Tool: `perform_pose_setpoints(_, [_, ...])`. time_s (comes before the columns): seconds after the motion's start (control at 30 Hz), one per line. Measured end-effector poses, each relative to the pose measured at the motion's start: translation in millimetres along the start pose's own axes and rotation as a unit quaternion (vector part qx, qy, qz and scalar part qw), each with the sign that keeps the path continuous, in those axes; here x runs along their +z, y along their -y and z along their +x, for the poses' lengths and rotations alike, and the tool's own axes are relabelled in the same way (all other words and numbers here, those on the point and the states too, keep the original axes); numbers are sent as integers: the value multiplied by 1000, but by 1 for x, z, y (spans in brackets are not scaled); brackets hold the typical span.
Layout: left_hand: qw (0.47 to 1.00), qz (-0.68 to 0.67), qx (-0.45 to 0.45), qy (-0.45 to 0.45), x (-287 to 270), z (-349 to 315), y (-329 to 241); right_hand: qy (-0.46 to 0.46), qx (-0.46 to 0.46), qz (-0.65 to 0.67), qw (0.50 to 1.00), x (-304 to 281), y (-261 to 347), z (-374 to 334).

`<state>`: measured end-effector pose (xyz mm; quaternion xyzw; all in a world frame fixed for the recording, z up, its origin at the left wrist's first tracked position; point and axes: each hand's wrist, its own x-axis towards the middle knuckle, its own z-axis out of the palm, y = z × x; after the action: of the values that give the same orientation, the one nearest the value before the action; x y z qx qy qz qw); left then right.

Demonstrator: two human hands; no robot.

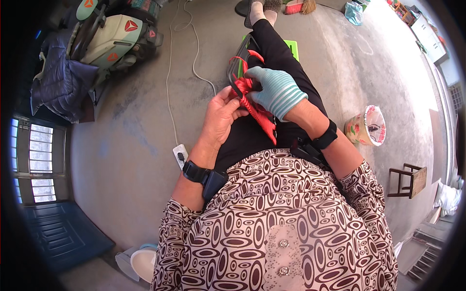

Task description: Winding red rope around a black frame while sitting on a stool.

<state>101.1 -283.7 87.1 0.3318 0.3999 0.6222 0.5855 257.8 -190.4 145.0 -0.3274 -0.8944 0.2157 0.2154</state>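
Note:
A red knitted or crocheted piece [263,121] hangs over my lap, its narrow end pointing toward me. My left hand [221,114] is bare and pinches the left edge of the piece between thumb and fingers. On the other side, my right hand [276,92] wears a light blue striped glove, its fingers closed on the bunched red work. A dark curved strip [232,72] rises from the work beyond my hands, and red strands [238,59] loop beside it. The gloved fingers partly hide where strip and knitting meet.
A bright green slatted item [292,48] shows behind my outstretched legs. To the right stand a flowered bin [361,127] and a small wooden stool [408,180]. A white cable [170,97] runs to a power strip [181,156] on the left. A scooter [114,39] stands far left.

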Motion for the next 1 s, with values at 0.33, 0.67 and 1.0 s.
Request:
perform_pose_setpoints(0.33, [967, -240, 16, -81, -35, -7, -35, -108, 91, 366, 920, -13, -16, -31])
perform_pose_setpoints(0.67, [982, -127, 132, 48, 43, -82, -102, -80, -351, -81, 929, -32, 23, -8])
perform_pose_setpoints(1.0, [969, 226, 4, -97, 6, -45, -43, 175, 35, 389, 904, -53, 12, -83])
